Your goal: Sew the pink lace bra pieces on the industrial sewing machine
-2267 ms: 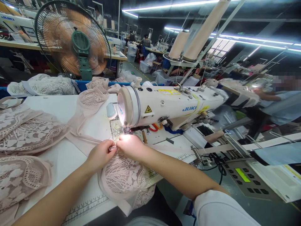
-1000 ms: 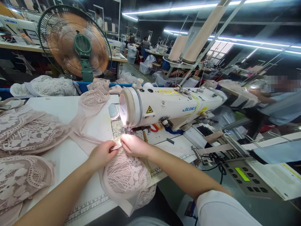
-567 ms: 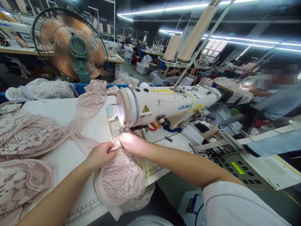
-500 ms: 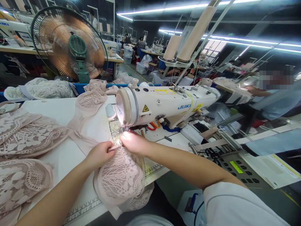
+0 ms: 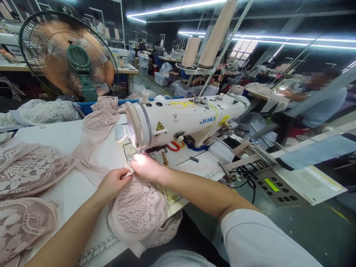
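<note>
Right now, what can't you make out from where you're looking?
All in the head view:
Fingertips of the right hand: hidden by its own knuckles and glare.
Needle of the machine: lost in glare and behind that hand.
Blades of the fan: blurred.
Panel screen text: too small.
Lower-left lace: cut off by the left edge.

Patterned pink lace; smooth, glossy white sewing machine, probably painted metal.
</note>
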`<state>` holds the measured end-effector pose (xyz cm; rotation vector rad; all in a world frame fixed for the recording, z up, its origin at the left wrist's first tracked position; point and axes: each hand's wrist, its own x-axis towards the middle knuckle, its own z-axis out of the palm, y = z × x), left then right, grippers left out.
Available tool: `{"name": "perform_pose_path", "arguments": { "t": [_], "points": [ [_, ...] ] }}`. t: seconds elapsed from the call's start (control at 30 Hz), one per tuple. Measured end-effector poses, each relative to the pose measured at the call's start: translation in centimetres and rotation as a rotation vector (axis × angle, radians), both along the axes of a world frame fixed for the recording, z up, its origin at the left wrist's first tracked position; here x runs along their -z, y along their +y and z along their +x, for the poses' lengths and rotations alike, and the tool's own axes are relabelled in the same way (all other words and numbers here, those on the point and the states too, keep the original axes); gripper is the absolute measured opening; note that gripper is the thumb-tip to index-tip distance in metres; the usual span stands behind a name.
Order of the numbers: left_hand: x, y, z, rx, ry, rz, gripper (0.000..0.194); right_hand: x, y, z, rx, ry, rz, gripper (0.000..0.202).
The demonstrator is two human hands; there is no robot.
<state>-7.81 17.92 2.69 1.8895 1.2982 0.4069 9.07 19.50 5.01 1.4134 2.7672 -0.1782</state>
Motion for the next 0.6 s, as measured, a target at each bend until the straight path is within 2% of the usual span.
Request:
{"name": "perform_pose_path", "arguments": {
  "t": [0.1,0.2,0.37,0.4,0.47,0.6],
  "points": [
    [-0.1,0.2,0.0,0.022,0.007,-0.013,0.038,0.7,0.1,-0.4,-0.010,0.016,0.002,0.022],
    [-0.1,0.2,0.1,0.032,0.064,-0.003,0.034,0.9,0.1,-0.8,0.042,0.061,-0.010,0.023],
    [0.2,-0.4,0.4,-0.055,0.270,0.070,0.020,-0.2,-0.6,0.0,0.178,0.246,-0.098,0.008],
    [0.2,-0.6,0.5,-0.067,0.300,0.084,0.018,-0.6,-0.8,0.3,0.194,0.302,-0.126,0.011],
    [0.2,-0.8,0.7,-0.072,0.342,0.105,0.017,-1.2,-1.2,0.8,0.228,0.457,-0.213,0.029],
    [0.0,-1.0,1.0,-0.067,0.395,0.129,0.019,-1.2,-1.3,0.8,0.381,0.887,-0.516,0.053]
  ]
}}
